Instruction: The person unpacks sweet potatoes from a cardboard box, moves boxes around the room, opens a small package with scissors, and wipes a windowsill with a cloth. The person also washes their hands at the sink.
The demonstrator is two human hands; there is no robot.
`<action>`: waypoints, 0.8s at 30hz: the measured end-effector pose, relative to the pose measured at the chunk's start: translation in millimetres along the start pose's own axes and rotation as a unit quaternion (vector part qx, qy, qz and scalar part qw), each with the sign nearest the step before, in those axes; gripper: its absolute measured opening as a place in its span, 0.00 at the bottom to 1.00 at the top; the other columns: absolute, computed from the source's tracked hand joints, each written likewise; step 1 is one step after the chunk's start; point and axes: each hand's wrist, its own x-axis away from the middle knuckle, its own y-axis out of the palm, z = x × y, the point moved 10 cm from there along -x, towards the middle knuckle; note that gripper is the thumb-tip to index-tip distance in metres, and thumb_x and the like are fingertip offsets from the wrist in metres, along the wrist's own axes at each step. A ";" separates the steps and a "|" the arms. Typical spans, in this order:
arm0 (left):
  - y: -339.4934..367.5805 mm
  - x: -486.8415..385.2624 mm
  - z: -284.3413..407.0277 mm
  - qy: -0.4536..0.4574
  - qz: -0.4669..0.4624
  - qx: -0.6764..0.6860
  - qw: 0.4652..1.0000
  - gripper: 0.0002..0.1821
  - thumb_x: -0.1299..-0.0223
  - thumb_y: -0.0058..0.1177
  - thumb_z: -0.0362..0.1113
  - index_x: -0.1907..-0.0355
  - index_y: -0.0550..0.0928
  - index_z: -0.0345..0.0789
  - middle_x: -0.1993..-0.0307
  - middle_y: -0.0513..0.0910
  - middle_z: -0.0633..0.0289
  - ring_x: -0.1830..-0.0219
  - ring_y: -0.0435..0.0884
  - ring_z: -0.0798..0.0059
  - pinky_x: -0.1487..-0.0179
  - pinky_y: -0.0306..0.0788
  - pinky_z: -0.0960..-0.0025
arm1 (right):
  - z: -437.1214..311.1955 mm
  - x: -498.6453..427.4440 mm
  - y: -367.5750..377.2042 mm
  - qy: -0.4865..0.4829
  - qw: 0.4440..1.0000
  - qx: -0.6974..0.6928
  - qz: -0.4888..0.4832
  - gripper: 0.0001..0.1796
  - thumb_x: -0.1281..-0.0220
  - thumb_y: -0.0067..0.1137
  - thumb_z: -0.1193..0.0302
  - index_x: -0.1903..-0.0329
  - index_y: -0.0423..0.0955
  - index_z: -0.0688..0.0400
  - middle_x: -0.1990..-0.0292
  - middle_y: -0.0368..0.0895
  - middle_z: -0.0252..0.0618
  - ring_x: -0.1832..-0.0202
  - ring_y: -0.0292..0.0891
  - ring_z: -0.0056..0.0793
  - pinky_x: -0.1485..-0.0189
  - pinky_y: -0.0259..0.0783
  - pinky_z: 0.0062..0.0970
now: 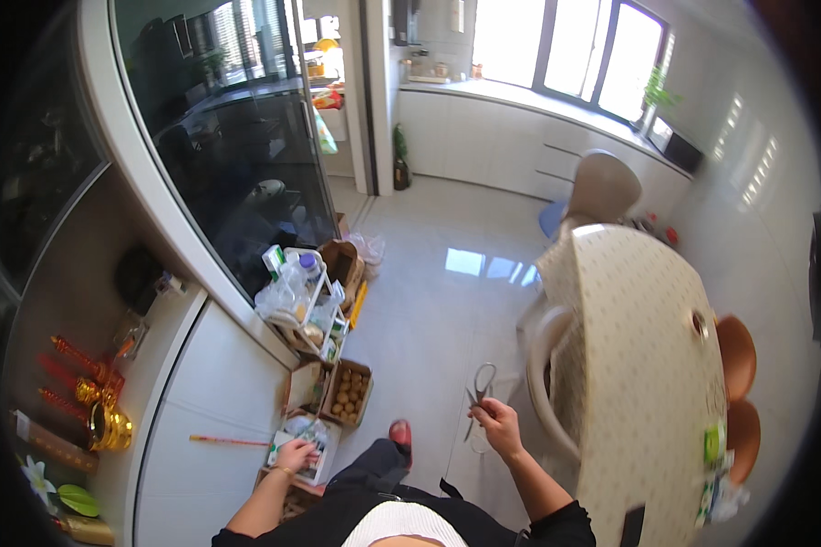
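Observation:
My right hand [498, 425] grips a pair of scissors [482, 383] above the floor tiles, one handle loop pointing away from me. Its fingers cover part of the scissors. Lower left, my left hand [296, 457] is over a white box [325, 457] with clear plastic in it. Whether its fingers hold anything cannot be made out. A thin red and yellow stick [229, 441] shows just left of that hand, against the white cabinet front.
Beside the glass door stands a white rack [301, 318] loaded with bags and bottles. A cardboard box of round brown produce [349, 393] sits in front. Right of me are a cloth-covered table [646, 342] and a pale chair [540, 369]. Gold ornaments [109, 427] occupy the left cabinet niche.

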 end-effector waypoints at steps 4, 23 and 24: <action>-55.9 -95.1 50.9 -0.057 0.132 0.069 0.987 0.06 0.37 0.53 0.36 0.64 0.77 0.35 0.71 0.83 0.59 0.75 0.82 0.76 0.75 0.74 0.72 | -29.1 -185.8 37.9 -0.042 0.996 0.044 -0.068 0.08 0.38 0.60 0.72 0.66 0.78 0.66 0.73 0.82 0.32 0.71 0.74 0.14 0.68 0.69 0.17; 361.6 -588.8 812.7 0.349 -0.030 -0.010 0.937 0.19 0.34 0.56 0.45 0.56 0.82 0.28 0.67 0.84 0.67 0.64 0.79 0.84 0.56 0.73 0.78 | -147.2 -897.6 100.3 -0.326 0.853 0.399 -0.077 0.07 0.47 0.60 0.72 0.76 0.72 0.58 0.78 0.76 0.41 0.72 0.78 0.41 0.71 0.73 0.36; 345.4 -608.8 833.1 0.344 0.012 0.011 0.939 0.20 0.35 0.56 0.46 0.56 0.83 0.29 0.67 0.83 0.67 0.63 0.79 0.84 0.56 0.74 0.78 | -157.8 -929.3 126.4 -0.360 0.832 0.409 -0.103 0.07 0.47 0.58 0.72 0.76 0.71 0.57 0.77 0.76 0.39 0.73 0.78 0.39 0.71 0.74 0.35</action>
